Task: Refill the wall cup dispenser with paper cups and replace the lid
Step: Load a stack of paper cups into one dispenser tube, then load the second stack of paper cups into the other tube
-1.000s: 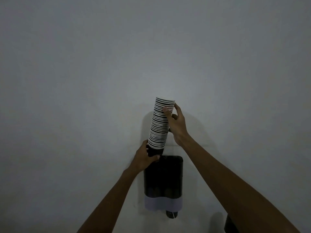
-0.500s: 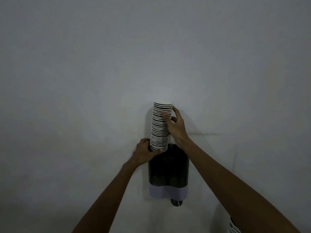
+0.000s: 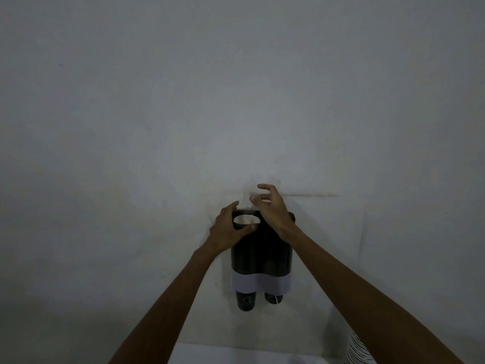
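A dark two-tube cup dispenser (image 3: 262, 256) with a pale band near its bottom hangs on the wall. A stack of paper cups sits inside its left tube; only the white top rim (image 3: 246, 219) shows at the opening. A dark cup bottom (image 3: 246, 300) pokes out below the left tube and another (image 3: 273, 298) below the right one. My left hand (image 3: 231, 229) wraps the top of the left tube, thumb at the front. My right hand (image 3: 271, 206) hovers just above the dispenser top, fingers spread and empty. No lid is visible.
The bare grey wall (image 3: 236, 101) fills most of the view. Another striped stack of paper cups (image 3: 358, 350) stands at the lower right, partly behind my right forearm. A light surface (image 3: 236, 354) shows along the bottom edge.
The cup stack has slid from above the dispenser down into the left tube. My right hand has let go of it and opened. My left hand stays at the tube's top.
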